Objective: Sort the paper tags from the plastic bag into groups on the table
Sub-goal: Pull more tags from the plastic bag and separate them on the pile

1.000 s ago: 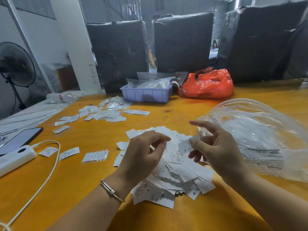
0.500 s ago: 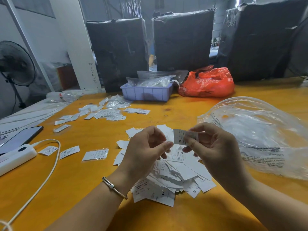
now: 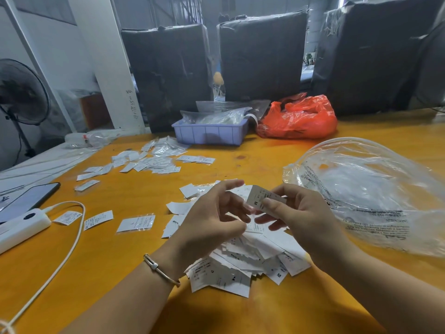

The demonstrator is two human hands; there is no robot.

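the right hand (image 3: 305,218) pinches one paper tag (image 3: 261,198) marked "m" at mid-frame, thumb on its face. the left hand (image 3: 212,225) hovers just beside it, fingers loosely curled, holding nothing that shows. under both lies the tag pile (image 3: 243,263) on the orange table (image 3: 120,273). the clear plastic bag (image 3: 375,194) sits at right; sorted tag groups (image 3: 149,162) lie upper left.

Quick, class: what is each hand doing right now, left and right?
Left hand: fingers loosely curled above the tag pile, holding nothing visible.
Right hand: pinching one paper tag marked M.
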